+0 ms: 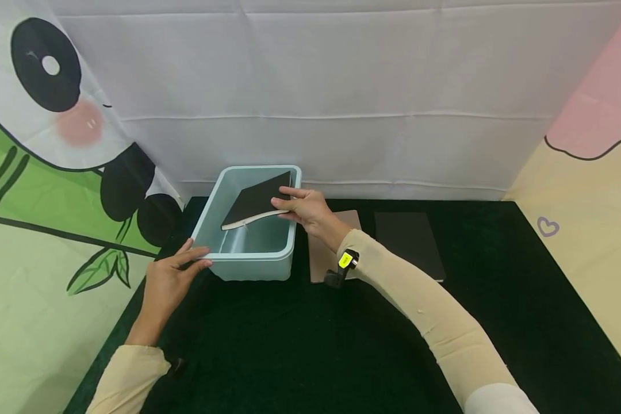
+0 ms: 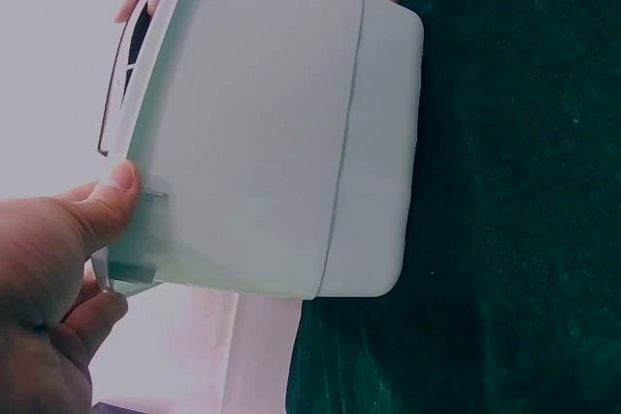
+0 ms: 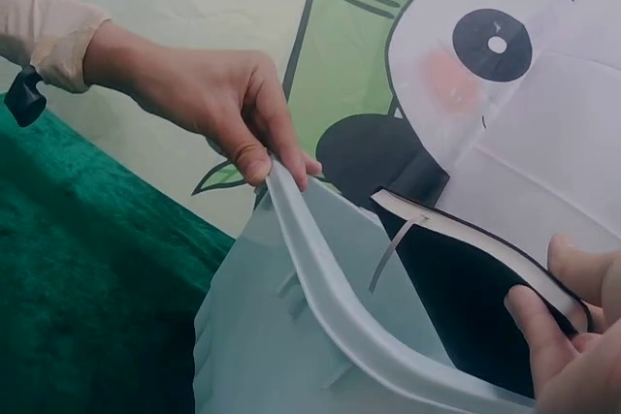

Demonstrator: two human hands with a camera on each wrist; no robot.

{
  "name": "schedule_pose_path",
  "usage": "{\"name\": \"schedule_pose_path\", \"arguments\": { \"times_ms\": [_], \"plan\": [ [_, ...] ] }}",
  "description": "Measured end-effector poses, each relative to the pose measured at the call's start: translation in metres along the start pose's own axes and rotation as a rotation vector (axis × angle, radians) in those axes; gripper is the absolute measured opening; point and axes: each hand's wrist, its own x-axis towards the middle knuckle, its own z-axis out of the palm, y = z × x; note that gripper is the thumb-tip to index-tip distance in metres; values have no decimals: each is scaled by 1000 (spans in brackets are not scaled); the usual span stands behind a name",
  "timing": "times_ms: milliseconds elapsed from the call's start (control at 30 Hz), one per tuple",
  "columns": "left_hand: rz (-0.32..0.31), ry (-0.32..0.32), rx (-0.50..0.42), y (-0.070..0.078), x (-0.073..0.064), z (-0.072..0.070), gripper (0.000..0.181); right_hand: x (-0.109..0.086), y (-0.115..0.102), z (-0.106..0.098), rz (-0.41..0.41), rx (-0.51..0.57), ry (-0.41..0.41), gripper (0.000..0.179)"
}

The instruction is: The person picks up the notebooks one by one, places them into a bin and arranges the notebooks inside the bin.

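At the bin (image 1: 253, 269), the left hand (image 1: 168, 282) grips the rim (image 1: 250, 256), apparently for steadiness, while the right hand (image 1: 311, 213) pinches a black notebook (image 1: 256, 200).

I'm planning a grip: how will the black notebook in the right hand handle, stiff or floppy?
The black notebook probably flexes, since it bows in the right hand. Being thin, it looks light. Its dangling ribbon might snag.

the bin (image 1: 250, 269) stands on the tabletop (image 1: 269, 345), one book (image 1: 259, 198) at its opening; rightward lie a second book (image 1: 322, 250), then a third book (image 1: 409, 237).
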Motion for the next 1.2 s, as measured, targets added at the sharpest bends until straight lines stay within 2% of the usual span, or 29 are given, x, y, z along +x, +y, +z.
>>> {"name": "schedule_pose_path", "arguments": {
  "times_ms": [300,733,1200],
  "plan": [
    [13,10,-18,6,0,0,27,3,5,6,2,-57,-11,50],
    [13,1,5,3,-1,0,25,5,14,16,35,-57,-38,50],
    [16,1,14,0,-1,0,25,6,13,23,69,-94,-33,47]
  ]
}}
